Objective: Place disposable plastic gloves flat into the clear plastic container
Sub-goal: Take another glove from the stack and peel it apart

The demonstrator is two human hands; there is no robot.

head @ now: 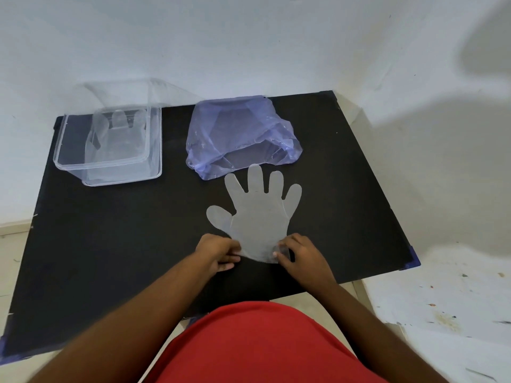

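A clear disposable glove lies flat on the black table, fingers pointing away from me. My left hand pinches the left corner of its cuff. My right hand pinches the right corner of the cuff. The clear plastic container stands at the far left of the table with its lid raised at the back. Inside it a glove lies with its fingers bent up against the far wall.
A crumpled bluish plastic bag lies open toward me just beyond the glove's fingertips. A white wall runs behind the table. Pale, speckled floor shows to the right of the table's edge.
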